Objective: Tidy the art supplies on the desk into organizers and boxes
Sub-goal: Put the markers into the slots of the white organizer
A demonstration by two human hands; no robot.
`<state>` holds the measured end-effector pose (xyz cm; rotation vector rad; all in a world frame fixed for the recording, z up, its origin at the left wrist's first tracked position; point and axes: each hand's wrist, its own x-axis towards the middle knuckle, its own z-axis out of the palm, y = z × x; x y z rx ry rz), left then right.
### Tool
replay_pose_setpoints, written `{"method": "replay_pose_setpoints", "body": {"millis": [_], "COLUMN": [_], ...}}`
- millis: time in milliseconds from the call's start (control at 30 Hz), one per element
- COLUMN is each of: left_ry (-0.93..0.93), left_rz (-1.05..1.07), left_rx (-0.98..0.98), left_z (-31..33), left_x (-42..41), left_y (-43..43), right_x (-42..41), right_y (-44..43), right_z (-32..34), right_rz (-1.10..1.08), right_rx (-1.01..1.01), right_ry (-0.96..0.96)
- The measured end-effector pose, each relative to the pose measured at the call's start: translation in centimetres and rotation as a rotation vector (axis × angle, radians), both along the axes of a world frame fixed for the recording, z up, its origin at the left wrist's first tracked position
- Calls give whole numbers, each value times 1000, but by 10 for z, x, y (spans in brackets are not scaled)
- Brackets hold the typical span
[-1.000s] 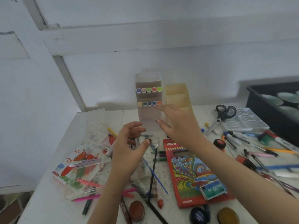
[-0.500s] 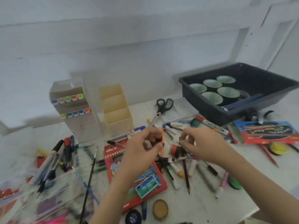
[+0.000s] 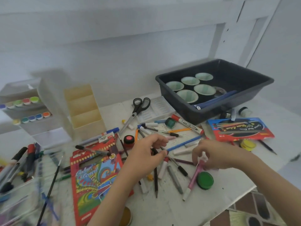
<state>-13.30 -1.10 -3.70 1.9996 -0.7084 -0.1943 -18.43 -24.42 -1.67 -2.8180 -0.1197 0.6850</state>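
White wall boards stand behind a white tabletop littered with pens, markers and brushes. At the back right, one dark tray holds five green-lined cups. At the back left stand two organizers: a clear one showing two rows of five marker caps, and a beige one with three compartments. One pair of scissors lies between the beige organizer and the tray. Two pencil boxes lie flat: a red one at the near centre and another just before the tray.

Both forearms reach in from the near edge, wrists bent down over the central pile. The left hand pinches the near end of a blue pen between thumb and fingers; its far end points toward the tray. The right hand, fingers curled, grips the top of a pink marker lying beside a green lid.
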Motion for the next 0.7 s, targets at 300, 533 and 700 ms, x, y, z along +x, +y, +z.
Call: {"method": "replay_pose_setpoints", "body": {"millis": [300, 533, 700], "left_ry": [-59, -80, -98], "left_rz": [202, 452, 590], "left_rx": [34, -20, 0], "left_z": [-1, 1, 4], "left_x": [-2, -10, -21], "left_y": [30, 95, 149], "right_x": [28, 72, 96], "right_y": [1, 63, 137], "right_z": [27, 38, 43], "right_rz": [-34, -23, 47], "right_rx": [497, 768, 750], "right_ry": [-36, -157, -389]}}
